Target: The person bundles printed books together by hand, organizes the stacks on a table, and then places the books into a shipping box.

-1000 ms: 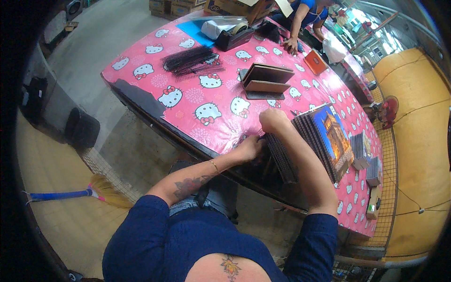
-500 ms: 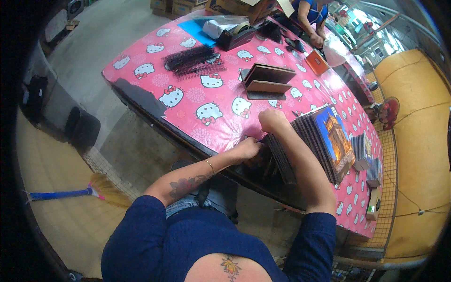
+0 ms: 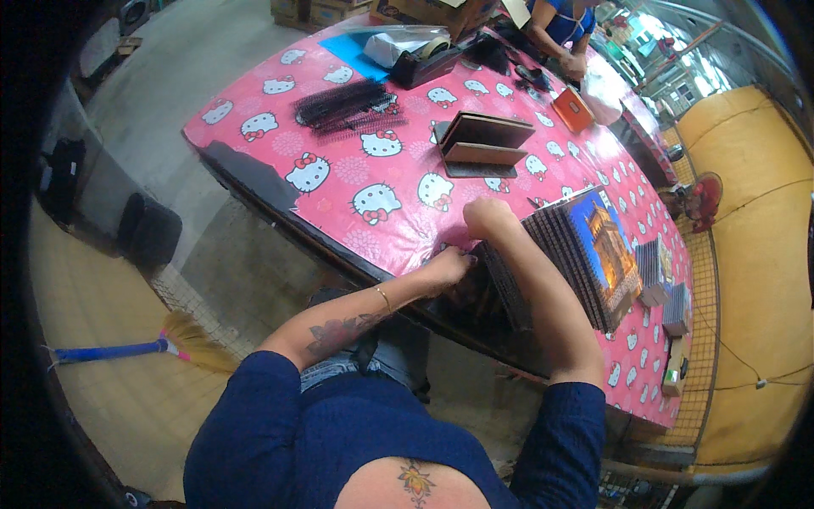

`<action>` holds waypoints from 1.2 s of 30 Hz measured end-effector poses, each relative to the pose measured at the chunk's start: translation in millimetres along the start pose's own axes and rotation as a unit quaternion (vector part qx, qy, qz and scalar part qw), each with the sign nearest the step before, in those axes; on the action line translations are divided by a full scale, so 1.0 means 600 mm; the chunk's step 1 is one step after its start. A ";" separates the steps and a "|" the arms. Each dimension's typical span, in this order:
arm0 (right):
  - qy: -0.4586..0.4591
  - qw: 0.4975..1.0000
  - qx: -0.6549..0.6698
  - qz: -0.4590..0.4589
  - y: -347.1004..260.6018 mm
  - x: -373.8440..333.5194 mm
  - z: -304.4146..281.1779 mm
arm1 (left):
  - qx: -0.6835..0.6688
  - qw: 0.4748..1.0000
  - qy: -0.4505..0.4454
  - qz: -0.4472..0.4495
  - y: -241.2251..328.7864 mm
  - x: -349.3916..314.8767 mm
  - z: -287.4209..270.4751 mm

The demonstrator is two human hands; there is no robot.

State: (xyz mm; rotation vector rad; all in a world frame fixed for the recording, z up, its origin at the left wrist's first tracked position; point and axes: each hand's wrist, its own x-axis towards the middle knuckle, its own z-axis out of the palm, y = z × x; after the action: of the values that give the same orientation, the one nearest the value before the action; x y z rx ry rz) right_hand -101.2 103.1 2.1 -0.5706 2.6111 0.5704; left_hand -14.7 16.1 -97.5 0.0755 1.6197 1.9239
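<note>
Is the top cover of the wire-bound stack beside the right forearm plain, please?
No, the top cover is printed with a golden building against a blue sky.

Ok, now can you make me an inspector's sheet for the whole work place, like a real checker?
Surface: table with a pink patterned cover; a dark patch shows at its near left edge.
Job's things: spiral-bound books stacked at the right; a dark stack partly behind the right forearm.
Clutter: black coils, brown-and-black stand, tape dispenser, orange item.
Hands: left hand near the table's edge, right hand bent beside the dark stack; can't tell what either holds.
Cables: thin cord with a pale fitting against the yellow sheet.
Surroundings: broom at left, red fan at right, a co-worker across the table.
</note>
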 end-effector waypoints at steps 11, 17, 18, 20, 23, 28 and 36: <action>-0.049 0.999 0.006 0.006 -0.003 -0.007 -0.004 | -0.055 0.994 -0.038 -0.081 0.041 -0.032 0.003; -0.010 1.000 0.023 0.016 -0.007 0.006 0.006 | -0.042 0.986 -0.117 -0.109 0.047 -0.001 -0.017; -0.006 1.000 0.014 0.013 -0.004 0.009 0.013 | -0.034 0.986 -0.119 -0.115 0.051 -0.001 -0.015; 0.001 1.000 -0.004 0.006 0.002 0.014 0.028 | -0.017 0.984 -0.121 -0.128 0.058 -0.002 -0.012; 0.011 1.000 0.006 0.012 -0.006 0.007 0.022 | 0.002 0.984 -0.145 -0.103 0.060 0.004 -0.021; 0.043 0.999 0.015 0.012 -0.004 0.005 0.027 | -0.021 0.981 -0.151 -0.121 0.073 -0.014 -0.019; 0.015 1.000 -0.013 -0.004 -0.013 0.003 0.009 | -0.023 0.987 -0.114 -0.112 0.044 0.011 -0.015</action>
State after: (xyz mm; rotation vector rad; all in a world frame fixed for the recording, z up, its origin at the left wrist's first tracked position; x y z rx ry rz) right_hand -97.6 98.4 -5.5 -0.6014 2.6316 0.5981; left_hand -34.5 9.8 -77.8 0.0871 1.3706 1.7120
